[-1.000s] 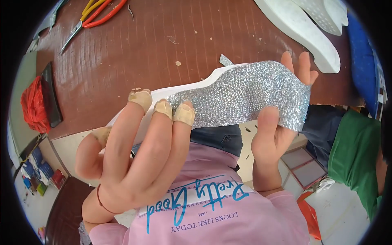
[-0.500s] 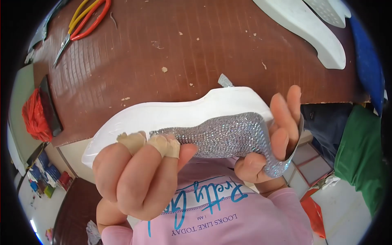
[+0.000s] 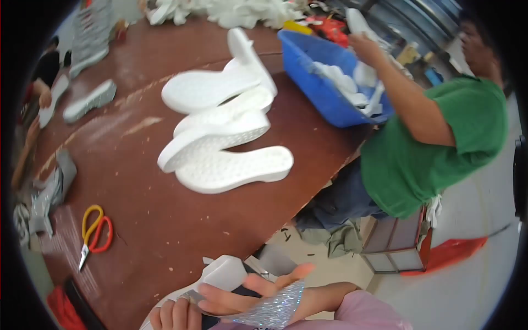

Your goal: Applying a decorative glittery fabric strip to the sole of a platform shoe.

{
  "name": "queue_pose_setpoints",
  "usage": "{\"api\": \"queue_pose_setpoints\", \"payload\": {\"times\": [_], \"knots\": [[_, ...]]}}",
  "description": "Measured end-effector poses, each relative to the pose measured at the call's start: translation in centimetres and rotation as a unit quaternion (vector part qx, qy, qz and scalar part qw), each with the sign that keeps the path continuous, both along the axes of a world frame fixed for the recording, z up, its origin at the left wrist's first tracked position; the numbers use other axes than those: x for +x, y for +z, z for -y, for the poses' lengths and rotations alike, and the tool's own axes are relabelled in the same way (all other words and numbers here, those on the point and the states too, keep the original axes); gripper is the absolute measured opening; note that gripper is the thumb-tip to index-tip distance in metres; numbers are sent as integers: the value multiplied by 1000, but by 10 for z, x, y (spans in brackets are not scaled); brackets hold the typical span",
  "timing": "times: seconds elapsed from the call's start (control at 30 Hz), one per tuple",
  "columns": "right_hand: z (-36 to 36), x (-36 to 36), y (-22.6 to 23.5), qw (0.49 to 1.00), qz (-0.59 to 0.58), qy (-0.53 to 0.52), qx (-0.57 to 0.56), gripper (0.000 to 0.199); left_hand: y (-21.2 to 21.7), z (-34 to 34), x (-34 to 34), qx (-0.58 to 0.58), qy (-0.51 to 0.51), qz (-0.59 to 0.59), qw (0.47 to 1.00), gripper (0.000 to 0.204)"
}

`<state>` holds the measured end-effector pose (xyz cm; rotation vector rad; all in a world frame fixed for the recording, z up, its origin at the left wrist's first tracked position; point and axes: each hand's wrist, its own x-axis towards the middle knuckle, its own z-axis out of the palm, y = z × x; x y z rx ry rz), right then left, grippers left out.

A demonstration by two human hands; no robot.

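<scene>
Below, glitter strip (image 3: 273, 311) lies under right fingers (image 3: 264, 286).

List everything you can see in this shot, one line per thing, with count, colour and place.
white foam soles: about five, white, stacked mid-table
brown table: one, reddish brown, fills the left half
blue tub: one, blue, far right table edge, white pieces inside
scissors: one pair, yellow and red handles, left of table
silver-covered sole: one, silver, far left of table
co-worker in green shirt: one, right, hands above the tub
red crate: one, red, floor lower right
white sole: one, white, bottom centre, in hand
glitter strip: one, silver, bottom centre
right hand: on the strip
left hand: grip on the sole
</scene>
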<state>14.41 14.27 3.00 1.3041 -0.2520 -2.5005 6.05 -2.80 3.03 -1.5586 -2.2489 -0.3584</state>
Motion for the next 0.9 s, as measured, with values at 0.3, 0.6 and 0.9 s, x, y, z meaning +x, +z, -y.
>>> {"api": "queue_pose_setpoints", "payload": {"times": [0.3, 0.6, 0.9], "knots": [[-7, 26, 6, 539, -354, 102, 757, 100, 21, -23, 7, 47, -12, -6, 999, 19], [-19, 25, -1, 189, -158, 196, 949, 80, 10, -27, 16, 28, 30, 54, 998, 27], [-6, 24, -15, 122, -197, 236, 944, 50, -27, 11, 27, 46, 113, 23, 992, 23]]}}
